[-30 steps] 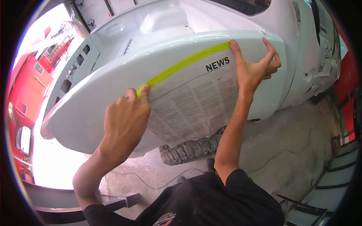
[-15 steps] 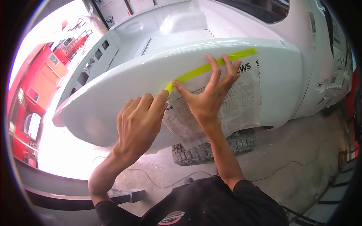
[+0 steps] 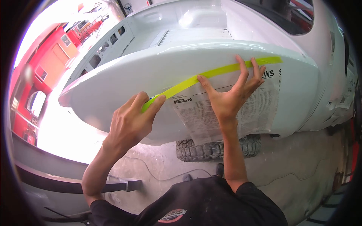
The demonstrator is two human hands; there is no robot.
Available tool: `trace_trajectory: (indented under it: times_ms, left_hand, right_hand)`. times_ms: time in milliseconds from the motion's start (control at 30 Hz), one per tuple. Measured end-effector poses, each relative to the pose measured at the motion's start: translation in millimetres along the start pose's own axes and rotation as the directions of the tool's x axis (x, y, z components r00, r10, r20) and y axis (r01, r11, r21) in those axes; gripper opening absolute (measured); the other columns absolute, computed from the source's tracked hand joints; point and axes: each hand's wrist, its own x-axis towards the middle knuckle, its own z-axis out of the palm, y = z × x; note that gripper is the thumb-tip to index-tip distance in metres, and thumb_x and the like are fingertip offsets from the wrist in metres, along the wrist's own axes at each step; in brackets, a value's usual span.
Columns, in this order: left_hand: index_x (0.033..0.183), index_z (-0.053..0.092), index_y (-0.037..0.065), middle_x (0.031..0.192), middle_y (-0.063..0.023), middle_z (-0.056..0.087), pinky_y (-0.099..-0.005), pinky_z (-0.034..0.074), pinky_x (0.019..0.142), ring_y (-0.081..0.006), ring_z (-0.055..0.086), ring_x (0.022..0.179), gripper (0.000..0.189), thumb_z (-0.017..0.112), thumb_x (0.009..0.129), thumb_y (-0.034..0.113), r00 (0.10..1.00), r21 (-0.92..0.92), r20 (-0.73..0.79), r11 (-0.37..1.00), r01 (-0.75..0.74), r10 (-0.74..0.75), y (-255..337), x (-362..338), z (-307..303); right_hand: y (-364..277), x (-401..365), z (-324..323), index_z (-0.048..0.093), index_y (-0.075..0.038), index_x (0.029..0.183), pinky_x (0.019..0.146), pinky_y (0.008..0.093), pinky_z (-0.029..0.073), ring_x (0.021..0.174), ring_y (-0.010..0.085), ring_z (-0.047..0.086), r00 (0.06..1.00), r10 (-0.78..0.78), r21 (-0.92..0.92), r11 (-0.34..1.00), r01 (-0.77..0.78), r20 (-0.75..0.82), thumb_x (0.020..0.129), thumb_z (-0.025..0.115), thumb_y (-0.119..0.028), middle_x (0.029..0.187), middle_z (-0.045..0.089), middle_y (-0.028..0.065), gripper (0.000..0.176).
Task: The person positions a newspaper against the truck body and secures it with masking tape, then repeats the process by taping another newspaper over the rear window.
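A strip of yellow masking tape runs along the top edge of a newspaper sheet on the white side panel of a pickup truck. My left hand is closed on the tape at the strip's left end, past the newspaper's left edge. A greenish edge of tape shows between thumb and fingers; most of what lies inside the hand is hidden. My right hand spreads over the newspaper, thumb touching the tape near its middle and fingertips at the tape farther right.
Below the panel is a knobbly tyre. The truck bed opens behind the panel. A thin cable winds across the concrete floor, and a dark metal beam stands at lower left. More newspaper covers the cab side.
My left hand has moved left and slightly down, drawing out a longer stretch of tape beyond the newspaper. My right hand stays spread at the tape; the view has shifted.
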Motion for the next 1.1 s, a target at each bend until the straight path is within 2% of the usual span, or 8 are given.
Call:
trace_trajectory:
  times_ms: [100,200,300,400,500,600,733,1100]
  left_hand:
    - [0.128,0.072,0.018,0.087,-0.0077,0.056,-0.0385,0.054,0.059,-0.0239,0.064,0.073,0.046,0.072,0.086,-0.001,0.998,0.065,0.053,0.997,0.029,-0.032,-4,-7,9]
    - [0.133,0.070,0.019,0.092,-0.0079,0.057,-0.0384,0.056,0.062,-0.0254,0.065,0.079,0.052,0.069,0.086,-0.003,0.995,0.104,0.087,0.994,0.045,-0.054,-4,-7,16]
    - [0.135,0.069,0.021,0.094,-0.0083,0.057,-0.0382,0.057,0.064,-0.0251,0.066,0.083,0.054,0.069,0.086,-0.003,0.993,0.132,0.089,0.989,0.060,-0.072,-3,-7,14]
    - [0.132,0.069,0.020,0.092,-0.0072,0.058,-0.0383,0.057,0.063,-0.0241,0.067,0.078,0.048,0.070,0.088,0.001,0.997,0.151,0.062,0.988,0.042,-0.052,-3,-8,8]
    - [0.125,0.071,0.018,0.091,-0.0057,0.061,-0.0374,0.057,0.061,-0.0225,0.067,0.072,0.038,0.072,0.090,0.006,0.991,-0.009,0.058,0.993,0.117,-0.117,-6,-8,3]
    - [0.121,0.071,0.018,0.091,-0.0046,0.063,-0.0362,0.056,0.058,-0.0218,0.066,0.067,0.031,0.073,0.091,0.009,0.999,-0.002,-0.026,0.999,0.034,-0.034,-20,-17,15]
    - [0.128,0.072,0.022,0.094,-0.0046,0.063,-0.0362,0.056,0.058,-0.0224,0.066,0.070,0.046,0.073,0.086,0.002,0.998,0.106,-0.058,0.994,0.005,0.002,-16,-17,15]
    - [0.135,0.069,0.021,0.101,-0.0096,0.062,-0.0400,0.059,0.066,-0.0269,0.070,0.080,0.057,0.068,0.084,-0.004,0.972,0.206,0.129,0.964,0.167,-0.196,3,-10,24]
  right_hand:
    - [4,-4,4,0.048,-0.015,0.148,0.118,0.0809,0.008,0.152,0.0520,0.013,1.000,-0.002,0.020,1.000,0.002,0.005,0.067,0.094,-0.058,0.152,0.031,0.0162,0.103]
    - [6,-11,7,0.048,-0.015,0.148,0.117,0.0812,0.007,0.152,0.0510,0.014,0.999,-0.034,0.007,0.999,0.034,-0.005,0.069,0.092,-0.058,0.152,0.031,0.0157,0.099]
    - [-6,-32,8,0.049,-0.016,0.147,0.117,0.0811,0.007,0.153,0.0499,0.013,0.995,-0.070,0.031,0.997,0.068,0.066,0.071,0.092,-0.056,0.152,0.031,0.0154,0.096]
    - [-20,-45,14,0.046,-0.018,0.150,0.117,0.0814,0.008,0.153,0.0494,0.012,0.991,-0.057,0.078,0.996,0.048,0.121,0.070,0.094,-0.051,0.154,0.029,0.0153,0.099]
    - [-39,-42,11,0.042,-0.020,0.152,0.117,0.0816,0.009,0.153,0.0496,0.012,0.976,-0.058,0.090,0.995,0.039,0.212,0.065,0.097,-0.043,0.155,0.025,0.0148,0.106]
    - [-50,-45,11,0.039,-0.021,0.154,0.117,0.0819,0.010,0.153,0.0499,0.011,0.959,-0.059,0.149,0.989,0.017,0.279,0.063,0.099,-0.036,0.156,0.023,0.0142,0.110]
    - [-49,-48,13,0.040,-0.022,0.152,0.117,0.0820,0.010,0.153,0.0502,0.011,0.969,-0.066,0.169,0.985,0.025,0.240,0.062,0.100,-0.031,0.156,0.023,0.0139,0.109]
    - [-43,-55,18,0.041,-0.026,0.151,0.118,0.0825,0.003,0.154,0.0499,0.006,0.964,-0.082,0.179,0.983,0.036,0.254,0.061,0.099,-0.041,0.156,0.022,0.0113,0.108]
